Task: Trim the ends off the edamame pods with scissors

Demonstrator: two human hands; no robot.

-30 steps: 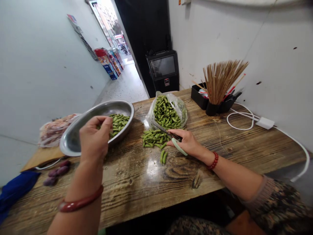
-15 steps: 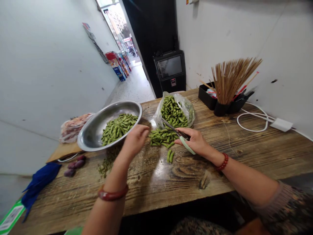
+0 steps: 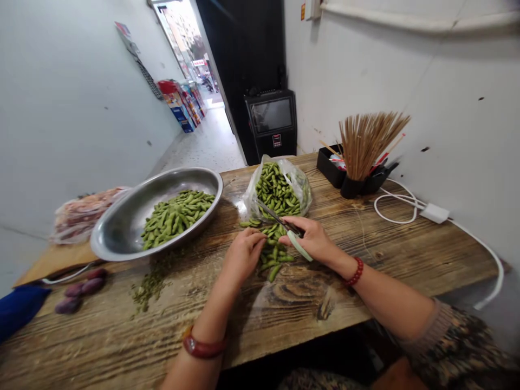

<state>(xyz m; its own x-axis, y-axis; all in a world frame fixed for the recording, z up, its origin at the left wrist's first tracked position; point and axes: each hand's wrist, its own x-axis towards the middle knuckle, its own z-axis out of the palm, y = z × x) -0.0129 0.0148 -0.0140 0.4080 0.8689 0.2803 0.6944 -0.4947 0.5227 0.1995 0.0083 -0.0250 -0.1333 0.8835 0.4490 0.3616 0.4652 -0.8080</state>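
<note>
My right hand [image 3: 314,238] is closed around scissors [image 3: 293,238] with a pale green handle, their blades pointing up and left toward the plastic bag. Beside it my left hand [image 3: 242,253] reaches the loose edamame pods [image 3: 274,250] on the table. Its fingers are bent together at the left side of that pile, and what they may pinch is hidden. Just behind the pile, a clear plastic bag [image 3: 305,190] lies open, full of green edamame pods [image 3: 276,187]. To the left stands a tilted-looking steel bowl [image 3: 117,225] with more pods [image 3: 176,219] in it.
Plant trimmings [image 3: 148,290] lie before the bowl. Farther left are several purple-red bulbs [image 3: 81,290], a blue cloth [image 3: 22,311] and bagged meat [image 3: 87,214]. Back right, skewers [image 3: 365,146] stand in a black holder [image 3: 352,187], near a white cable [image 3: 390,219]. The wooden table [image 3: 292,330] ends toward my body.
My left hand has moved from beside the bowl down to the loose pods. The pods there are spread nearer to me. The view has shifted right; the scissors stay in my right hand.
</note>
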